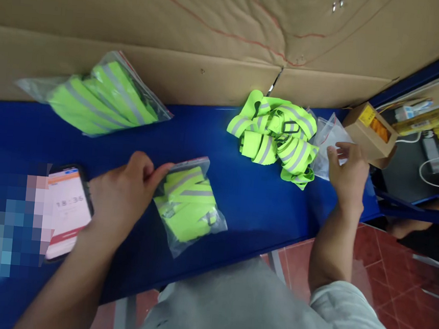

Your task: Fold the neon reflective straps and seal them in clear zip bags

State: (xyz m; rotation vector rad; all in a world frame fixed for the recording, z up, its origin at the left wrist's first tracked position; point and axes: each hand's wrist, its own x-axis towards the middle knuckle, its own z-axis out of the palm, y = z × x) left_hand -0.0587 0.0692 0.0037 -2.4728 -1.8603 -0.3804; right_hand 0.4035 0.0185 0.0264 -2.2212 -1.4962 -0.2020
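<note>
My left hand [124, 197] is closed, its thumb and finger pinching the top corner of a clear zip bag [191, 203]. Folded neon-yellow reflective straps with grey stripes fill that bag, which rests on the blue table. At the right, my right hand [349, 171] is over a few flat clear plastic bags [324, 153], thumb and fingers apart; whether the fingertips touch the plastic is hard to tell. Just left of these bags lies a pile of loose neon-yellow reflective straps [272, 133] with black buckles.
A larger clear bag of neon-yellow reflective material [106, 98] leans against the cardboard backing [212, 77]. On the left lies a phone [67, 212]. An open cardboard box [372, 132] stands at the table's right end. Beyond it are cables and part of another person's arm [414, 222].
</note>
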